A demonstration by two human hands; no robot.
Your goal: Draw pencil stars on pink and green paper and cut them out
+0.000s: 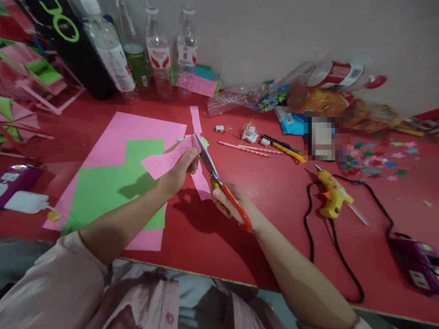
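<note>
Between the thumb and fingers of my left hand (183, 167) is a strip of pink paper (161, 163) with star outlines drawn on it. My right hand (233, 201) grips a pair of scissors (236, 208) by its red-orange handles. The blades point away from me and meet the right end of the strip, beside my left fingertips. Pink paper scraps (201, 183) lie on the table under my hands, with another narrow scrap (195, 119) farther back. Left of them, green sheets (103, 196) rest on larger pink sheets (109, 137).
A yellow glue gun (331, 194) with a black cord lies right on the red table (274, 251). Behind it are colored paper stars (373, 157), a cutter (288, 148), striped pencils (243, 148) and plastic bottles (159, 55). Paper models (41, 77) and a purple box (20, 180) stand left.
</note>
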